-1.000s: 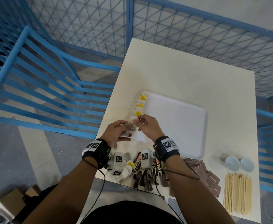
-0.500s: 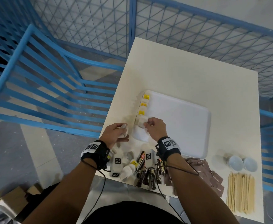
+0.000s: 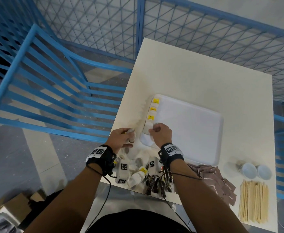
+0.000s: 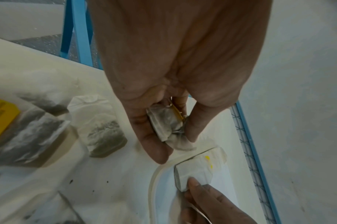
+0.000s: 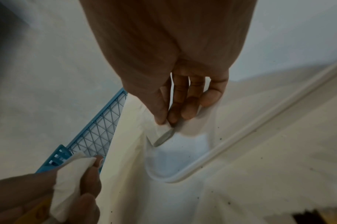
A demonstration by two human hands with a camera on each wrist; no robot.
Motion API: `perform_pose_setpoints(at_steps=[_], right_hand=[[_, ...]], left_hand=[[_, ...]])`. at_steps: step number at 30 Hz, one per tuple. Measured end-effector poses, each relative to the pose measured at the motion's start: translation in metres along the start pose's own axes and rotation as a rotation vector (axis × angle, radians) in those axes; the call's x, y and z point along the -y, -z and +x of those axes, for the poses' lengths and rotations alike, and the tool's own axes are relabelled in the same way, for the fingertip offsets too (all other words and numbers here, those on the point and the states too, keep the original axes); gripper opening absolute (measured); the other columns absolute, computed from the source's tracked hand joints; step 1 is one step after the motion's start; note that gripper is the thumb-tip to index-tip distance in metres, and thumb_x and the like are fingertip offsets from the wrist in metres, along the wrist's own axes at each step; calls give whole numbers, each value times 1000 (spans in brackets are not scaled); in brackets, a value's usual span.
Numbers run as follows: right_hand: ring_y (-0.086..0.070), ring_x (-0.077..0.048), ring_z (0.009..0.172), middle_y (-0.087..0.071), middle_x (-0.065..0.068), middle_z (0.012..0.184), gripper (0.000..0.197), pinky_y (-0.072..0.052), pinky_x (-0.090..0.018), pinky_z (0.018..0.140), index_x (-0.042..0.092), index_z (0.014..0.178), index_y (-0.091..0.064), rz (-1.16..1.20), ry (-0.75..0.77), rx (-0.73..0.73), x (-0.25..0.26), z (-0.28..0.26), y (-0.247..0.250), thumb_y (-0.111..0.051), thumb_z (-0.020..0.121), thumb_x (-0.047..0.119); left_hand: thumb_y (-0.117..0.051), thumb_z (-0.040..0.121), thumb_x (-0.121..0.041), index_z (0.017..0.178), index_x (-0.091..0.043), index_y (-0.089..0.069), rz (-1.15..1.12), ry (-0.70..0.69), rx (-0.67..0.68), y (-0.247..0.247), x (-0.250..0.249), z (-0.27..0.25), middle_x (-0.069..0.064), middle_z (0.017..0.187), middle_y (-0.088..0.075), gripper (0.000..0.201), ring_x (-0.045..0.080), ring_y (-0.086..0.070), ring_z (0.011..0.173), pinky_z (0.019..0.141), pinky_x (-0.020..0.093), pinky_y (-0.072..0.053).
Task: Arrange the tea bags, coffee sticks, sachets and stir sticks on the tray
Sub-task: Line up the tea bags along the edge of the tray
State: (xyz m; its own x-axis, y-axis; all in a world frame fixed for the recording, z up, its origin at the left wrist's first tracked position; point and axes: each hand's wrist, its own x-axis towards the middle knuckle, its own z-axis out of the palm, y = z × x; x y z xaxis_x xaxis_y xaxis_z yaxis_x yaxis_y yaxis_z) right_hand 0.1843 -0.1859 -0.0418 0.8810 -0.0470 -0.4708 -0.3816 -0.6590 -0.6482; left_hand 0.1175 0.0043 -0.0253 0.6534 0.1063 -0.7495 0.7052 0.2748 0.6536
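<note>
A white tray [image 3: 196, 132] lies on the cream table, with three yellow-tagged tea bags [image 3: 152, 109] in a row along its left edge. My right hand [image 3: 152, 130] pinches a fourth tea bag [image 3: 147, 126] at the near end of that row, low over the tray's near-left corner. The right wrist view shows thumb and fingers [image 5: 185, 112] closed on that bag's [image 5: 164, 133] edge. My left hand [image 3: 132, 136], just left of the tray, grips a small bundle of tea bags [image 4: 164, 124] between thumb and fingers.
Loose tea bags [image 3: 136, 177] and dark coffee sticks [image 3: 156, 184] lie at the table's near edge under my wrists. Brown sachets [image 3: 218, 180], wooden stir sticks [image 3: 253, 202] and two small white cups [image 3: 255, 171] sit to the right. A blue chair [image 3: 53, 91] stands left.
My right hand carried one tea bag from between both hands onto the tray, below the third bag. My left hand drew back to the left, still holding its bags.
</note>
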Motion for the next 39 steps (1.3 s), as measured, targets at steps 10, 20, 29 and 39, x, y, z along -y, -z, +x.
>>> perform_pose_setpoints(at_steps=[10,20,29,39], right_hand=[[-57,-6,76,-62,11,77,17,-39,-16,75,15,97,-70,32,-44,-43,-6,-1,-2,-78,85,24],[-60,-12,81,-62,11,75,18,-43,-20,80,14,96,-70,57,-62,-43,-4,-1,-4,-80,83,22],[-66,-10,82,-71,9,82,22,-49,-11,74,19,95,-71,204,27,12,6,-16,0,-73,87,40],[-70,-16,82,-74,1,87,7,-58,-34,86,22,96,-75,119,200,180,18,-18,5,-71,90,20]], left_hand=[[-71,95,-8,120,-3,-68,-33,4,10,1,0,3,12,109,-68,26,24,-68,87,62,29,-60],[-69,84,13,115,1,-68,-61,14,51,-3,-2,1,16,106,-66,34,32,-68,87,76,35,-63],[-72,93,-5,116,-9,-68,-29,-44,37,-6,-2,3,11,93,-69,23,22,-68,78,64,31,-61],[-65,97,-7,107,-10,-68,-33,-31,13,-17,-6,1,10,93,-70,11,21,-65,74,65,34,-58]])
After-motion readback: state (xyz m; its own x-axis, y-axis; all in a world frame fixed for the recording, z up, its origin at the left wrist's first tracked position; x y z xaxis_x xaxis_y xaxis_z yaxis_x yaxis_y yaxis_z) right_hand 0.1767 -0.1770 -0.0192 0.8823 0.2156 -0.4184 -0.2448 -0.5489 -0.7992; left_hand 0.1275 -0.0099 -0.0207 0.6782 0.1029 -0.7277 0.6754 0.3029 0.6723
